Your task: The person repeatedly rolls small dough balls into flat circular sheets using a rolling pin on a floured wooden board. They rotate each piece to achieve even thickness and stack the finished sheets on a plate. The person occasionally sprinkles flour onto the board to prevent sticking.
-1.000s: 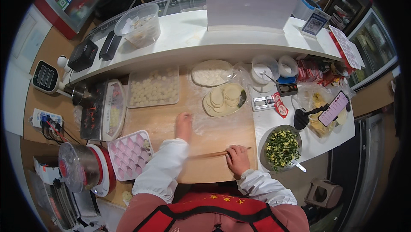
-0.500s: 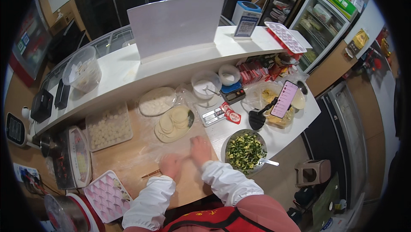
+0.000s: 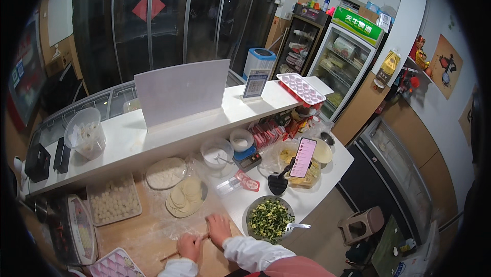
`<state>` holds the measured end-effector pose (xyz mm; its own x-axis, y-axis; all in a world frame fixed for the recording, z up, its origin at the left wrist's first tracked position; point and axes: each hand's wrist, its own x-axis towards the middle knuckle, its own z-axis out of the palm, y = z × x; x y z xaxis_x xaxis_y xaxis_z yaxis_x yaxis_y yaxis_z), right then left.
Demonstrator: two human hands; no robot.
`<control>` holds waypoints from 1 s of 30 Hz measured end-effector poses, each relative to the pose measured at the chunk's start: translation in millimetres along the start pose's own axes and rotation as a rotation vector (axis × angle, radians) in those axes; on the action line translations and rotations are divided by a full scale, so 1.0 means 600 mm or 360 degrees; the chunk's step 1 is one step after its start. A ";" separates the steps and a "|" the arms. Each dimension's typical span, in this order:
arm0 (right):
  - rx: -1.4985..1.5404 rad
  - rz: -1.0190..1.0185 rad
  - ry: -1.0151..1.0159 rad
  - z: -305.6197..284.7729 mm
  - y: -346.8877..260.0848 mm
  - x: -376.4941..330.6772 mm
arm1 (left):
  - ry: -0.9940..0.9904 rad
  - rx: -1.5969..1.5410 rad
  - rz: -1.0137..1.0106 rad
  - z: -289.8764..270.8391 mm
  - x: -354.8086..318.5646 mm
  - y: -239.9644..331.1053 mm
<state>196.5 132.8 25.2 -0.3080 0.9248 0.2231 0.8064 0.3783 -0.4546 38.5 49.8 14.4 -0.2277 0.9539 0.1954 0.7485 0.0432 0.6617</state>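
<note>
My left hand (image 3: 188, 246) and my right hand (image 3: 219, 228) rest side by side on a thin wooden rolling pin (image 3: 171, 254) lying across the floured wooden board (image 3: 146, 236). Both hands press down on the pin with fingers mostly flat. Just beyond them sits a plate of round dough wrappers (image 3: 185, 196). A bowl of chopped green and yellow filling (image 3: 269, 218) with a spoon stands right of my right hand.
A tray of dough balls (image 3: 113, 201) and a covered dish (image 3: 165, 174) lie behind the board. A pink moulded tray (image 3: 115, 265) sits lower left. A phone on a stand (image 3: 302, 158), a scale with a bowl (image 3: 242, 146) and a white raised counter (image 3: 153, 134) stand beyond.
The view has tilted upward, showing more of the shop. My hands have come together on the rolling pin; earlier my left hand was stretched forward on the board.
</note>
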 end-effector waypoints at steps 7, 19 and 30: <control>-0.0032 0.0006 -0.0005 -0.002 -0.002 -0.010 | 0.0016 0.0188 0.0327 0.014 -0.006 -0.023; -0.0063 0.0098 -0.0047 0.006 -0.004 0.001 | 0.0068 0.0356 0.0304 0.021 -0.009 -0.033; 0.0002 0.0012 -0.0085 0.010 -0.005 -0.009 | -0.0019 0.0165 0.0045 -0.005 -0.024 -0.011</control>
<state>193.0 127.1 20.3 -0.3282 0.9286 0.1733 0.8082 0.3710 -0.4573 34.8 34.8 9.2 -0.1985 0.9587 0.2039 0.8152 0.0460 0.5774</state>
